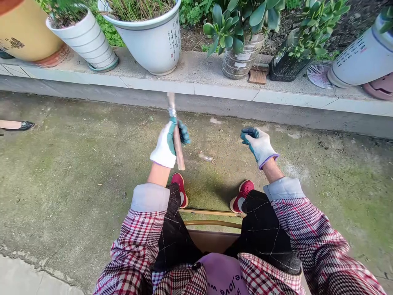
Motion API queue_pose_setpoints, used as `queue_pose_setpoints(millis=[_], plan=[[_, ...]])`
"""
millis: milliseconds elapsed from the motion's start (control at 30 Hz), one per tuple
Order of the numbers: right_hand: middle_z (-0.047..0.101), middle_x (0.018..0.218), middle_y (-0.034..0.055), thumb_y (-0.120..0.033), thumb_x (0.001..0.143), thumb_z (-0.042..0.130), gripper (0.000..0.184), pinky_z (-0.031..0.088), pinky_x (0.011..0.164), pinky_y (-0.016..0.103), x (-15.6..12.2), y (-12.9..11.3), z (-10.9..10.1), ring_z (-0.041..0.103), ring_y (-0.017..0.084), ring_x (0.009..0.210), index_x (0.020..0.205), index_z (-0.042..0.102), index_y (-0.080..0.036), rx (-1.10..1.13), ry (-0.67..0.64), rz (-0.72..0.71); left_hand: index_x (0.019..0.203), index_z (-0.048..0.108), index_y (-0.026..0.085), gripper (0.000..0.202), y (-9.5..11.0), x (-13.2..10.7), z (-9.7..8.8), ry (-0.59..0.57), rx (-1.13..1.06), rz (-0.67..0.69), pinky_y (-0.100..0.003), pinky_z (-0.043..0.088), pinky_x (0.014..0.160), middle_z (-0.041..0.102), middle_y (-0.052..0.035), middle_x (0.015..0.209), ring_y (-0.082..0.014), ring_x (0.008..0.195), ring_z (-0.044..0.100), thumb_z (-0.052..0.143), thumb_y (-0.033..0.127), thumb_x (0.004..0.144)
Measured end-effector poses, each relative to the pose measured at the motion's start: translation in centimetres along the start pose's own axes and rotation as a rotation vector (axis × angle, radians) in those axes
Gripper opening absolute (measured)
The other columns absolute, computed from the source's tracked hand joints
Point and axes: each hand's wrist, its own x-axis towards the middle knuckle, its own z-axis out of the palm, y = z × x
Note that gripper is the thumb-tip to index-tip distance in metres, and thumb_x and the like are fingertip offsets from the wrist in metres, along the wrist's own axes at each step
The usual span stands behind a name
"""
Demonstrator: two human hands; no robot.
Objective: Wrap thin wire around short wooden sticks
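Note:
My left hand, in a white and teal work glove, is closed round a thin wooden-handled tool that points away from me, its metal end blurred by motion. My right hand, gloved the same, hovers to the right with its fingers loosely curled and nothing in it. Both hands hang above the mossy concrete ground, in front of my knees. I sit on a low seat with red shoes planted on the ground.
A raised stone ledge runs across the back with several plant pots: a large white pot, a ribbed white pot, a yellow pot and a succulent. Another person's shoe shows at the left edge.

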Motion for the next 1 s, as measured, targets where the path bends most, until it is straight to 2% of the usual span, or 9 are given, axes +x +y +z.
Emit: queue_pose_setpoints(millis=[167, 267, 367, 467, 600, 667, 800, 900, 1000], plan=[[0.076, 0.103, 0.0079, -0.029, 0.073, 0.071, 0.032, 0.055, 0.092, 0.043, -2.0, -0.5, 4.3, 0.069, 0.021, 0.096, 0.103, 0.07, -0.019, 0.138, -0.316, 0.036, 0.082, 0.057, 0.017, 0.024, -3.0, -0.1, 1.5, -0.175, 0.21, -0.066, -0.023, 0.053, 0.051, 0.063, 0.0029, 0.065, -0.0104, 0.052, 0.061, 0.069, 0.038, 0.088], [0.076, 0.108, 0.0086, -0.024, 0.07, 0.069, 0.041, 0.052, 0.1, 0.042, -3.2, -0.4, 6.6, 0.069, 0.022, 0.104, 0.11, 0.069, -0.017, 0.195, -0.54, -0.019, 0.082, 0.057, 0.017, 0.026, -3.8, -0.6, 2.3, -0.247, 0.267, -0.067, -0.024, 0.056, 0.056, 0.064, 0.0021, 0.066, -0.0113, 0.056, 0.064, 0.067, 0.039, 0.089], [0.075, 0.105, 0.0067, -0.021, 0.069, 0.068, 0.04, 0.051, 0.099, 0.04, -4.4, -0.3, 7.7, 0.068, 0.023, 0.104, 0.108, 0.069, -0.015, 0.139, -0.7, -0.103, 0.079, 0.056, 0.017, 0.029, -3.7, -1.0, 2.6, -0.277, 0.294, -0.059, -0.023, 0.056, 0.057, 0.064, 0.0012, 0.065, -0.0122, 0.059, 0.066, 0.065, 0.042, 0.09], [0.074, 0.096, 0.0046, -0.024, 0.072, 0.068, 0.032, 0.052, 0.089, 0.036, -5.4, -0.7, 7.7, 0.066, 0.021, 0.094, 0.102, 0.071, -0.014, 0.061, -0.795, -0.117, 0.08, 0.055, 0.018, 0.03, -3.5, -1.2, 2.5, -0.28, 0.28, -0.073, -0.023, 0.053, 0.053, 0.065, 0.0009, 0.065, -0.0127, 0.057, 0.066, 0.064, 0.045, 0.089], [0.072, 0.086, 0.0028, -0.036, 0.078, 0.069, 0.024, 0.049, 0.075, 0.031, -6.2, -1.8, 6.6, 0.063, 0.017, 0.078, 0.09, 0.071, -0.016, 0.03, -0.811, -0.089, 0.086, 0.057, 0.017, 0.027, -3.0, -0.9, 1.7, -0.259, 0.269, -0.101, -0.023, 0.053, 0.051, 0.068, -0.0012, 0.072, -0.0136, 0.059, 0.067, 0.065, 0.043, 0.088], [0.072, 0.084, 0.0024, -0.039, 0.08, 0.069, 0.024, 0.048, 0.071, 0.029, -6.2, -2.4, 5.8, 0.062, 0.015, 0.074, 0.088, 0.071, -0.017, 0.031, -0.788, -0.074, 0.092, 0.058, 0.017, 0.022, -2.7, -0.5, 1.3, -0.196, 0.306, -0.107, -0.023, 0.053, 0.051, 0.069, -0.002, 0.077, -0.0131, 0.058, 0.067, 0.065, 0.037, 0.087], [0.071, 0.068, 0.0013, -0.044, 0.085, 0.068, 0.026, 0.048, 0.064, 0.028, -6.2, -3.6, 4.4, 0.062, 0.015, 0.063, 0.086, 0.065, -0.018, 0.108, -0.785, 0.006, 0.094, 0.059, 0.018, 0.014, -3.0, 0.3, 0.2, -0.046, 0.583, -0.072, -0.02, 0.04, 0.038, 0.068, 0.0009, 0.076, -0.0075, 0.041, 0.052, 0.064, 0.027, 0.085], [0.058, 0.051, -0.0039, -0.047, 0.085, 0.069, 0.03, 0.042, 0.05, 0.025, -6.4, -4.4, 3.6, 0.051, 0.012, 0.046, 0.086, 0.064, -0.017, 0.122, -0.768, 0.066, 0.092, 0.06, 0.019, 0.012, -3.7, 0.7, -0.5, -0.053, 0.811, -0.048, -0.02, 0.031, 0.036, 0.063, 0.0039, 0.068, -0.0052, 0.036, 0.039, 0.064, 0.028, 0.085], [0.05, 0.05, -0.0066, -0.043, 0.082, 0.07, 0.026, 0.035, 0.043, 0.023, -6.3, -4.8, 2.6, 0.043, 0.009, 0.043, 0.082, 0.064, -0.018, 0.113, -0.634, 0.061, 0.09, 0.06, 0.02, 0.013, -4.3, 0.8, -0.6, -0.129, 1.012, -0.027, -0.021, 0.029, 0.039, 0.059, 0.0046, 0.063, -0.0068, 0.04, 0.04, 0.064, 0.031, 0.085]])
